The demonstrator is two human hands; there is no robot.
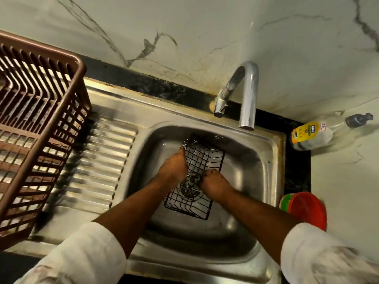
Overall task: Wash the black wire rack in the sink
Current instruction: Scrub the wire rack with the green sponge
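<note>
Steel sink holds the black wire rack; brown basket sits on its drainboard.

Black grid wire rack, brown slatted basket, red bowl.

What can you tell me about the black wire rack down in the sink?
The black wire rack is a shallow rectangular basket of thin dark wire in a grid, with low upturned sides. It lies in the steel sink basin over the drain, one end toward the tap, with white suds on its wires. The left hand holds its left edge; the right hand presses on its grid.
</note>
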